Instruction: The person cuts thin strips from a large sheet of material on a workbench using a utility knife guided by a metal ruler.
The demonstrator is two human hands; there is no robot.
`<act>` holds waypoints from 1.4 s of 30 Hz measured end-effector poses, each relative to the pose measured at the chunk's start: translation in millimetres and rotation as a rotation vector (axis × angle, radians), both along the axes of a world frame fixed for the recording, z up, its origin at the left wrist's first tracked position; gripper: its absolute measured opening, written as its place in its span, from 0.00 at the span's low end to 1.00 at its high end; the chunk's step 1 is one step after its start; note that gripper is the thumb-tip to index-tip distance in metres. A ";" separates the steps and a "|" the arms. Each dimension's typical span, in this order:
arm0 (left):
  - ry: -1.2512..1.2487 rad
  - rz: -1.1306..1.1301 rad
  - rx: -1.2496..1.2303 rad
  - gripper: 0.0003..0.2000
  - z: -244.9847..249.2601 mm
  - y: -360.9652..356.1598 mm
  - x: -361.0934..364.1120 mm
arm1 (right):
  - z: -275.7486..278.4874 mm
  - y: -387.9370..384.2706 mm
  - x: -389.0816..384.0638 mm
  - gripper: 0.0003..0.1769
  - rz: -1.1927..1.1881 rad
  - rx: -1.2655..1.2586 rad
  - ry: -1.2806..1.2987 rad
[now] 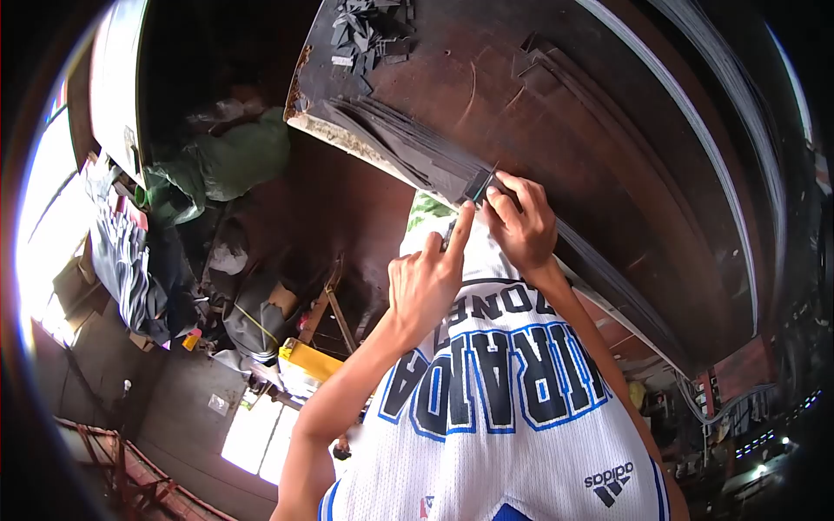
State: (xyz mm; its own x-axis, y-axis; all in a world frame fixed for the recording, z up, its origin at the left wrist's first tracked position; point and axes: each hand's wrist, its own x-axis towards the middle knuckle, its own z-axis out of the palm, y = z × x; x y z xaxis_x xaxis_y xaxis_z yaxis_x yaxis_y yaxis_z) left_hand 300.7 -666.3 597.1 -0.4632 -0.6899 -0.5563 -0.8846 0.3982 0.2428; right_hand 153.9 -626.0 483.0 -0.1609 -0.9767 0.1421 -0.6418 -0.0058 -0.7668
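My left hand (424, 280) is closed, its index finger stretched toward the end of a stack of thin dark strips (408, 143) at the table edge. Something dark shows under its fingers, but I cannot tell what it is. Opposite it, my right hand (524, 224) pinches a small dark strip (477, 184) at the near end of that stack. A thin line of teal runs along this piece, between the fingertips of both hands. The stacked strips lie fanned lengthwise on the brown table (469, 95), close to its worn pale edge.
A heap of small dark offcuts (369, 35) lies at the table's far corner. Long flat dark strips (599, 130) and bundled pale strips (695, 87) curve along the right. Beyond the left edge are a green sack (248, 156), piled dark sheets (130, 260) and a yellow bar (311, 359).
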 end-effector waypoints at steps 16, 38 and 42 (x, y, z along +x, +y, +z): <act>0.089 0.030 -0.027 0.34 -3.2 8.5 8.7 | -11.1 -2.1 -5.5 0.13 0.000 -0.031 0.025; -0.151 -0.054 0.158 0.37 17.4 -2.5 -5.6 | 1.7 0.7 0.2 0.07 0.016 0.006 0.011; -0.125 -0.077 0.120 0.39 7.2 0.3 -11.0 | 2.2 2.4 0.8 0.08 0.019 0.013 0.014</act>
State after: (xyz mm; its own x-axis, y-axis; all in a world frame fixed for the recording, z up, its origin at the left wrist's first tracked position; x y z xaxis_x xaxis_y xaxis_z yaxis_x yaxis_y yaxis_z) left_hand 289.8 -666.0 604.2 -0.4341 -0.5807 -0.6887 -0.8790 0.4405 0.1826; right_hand 154.7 -623.6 485.3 -0.1401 -0.9814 0.1310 -0.6521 -0.0081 -0.7581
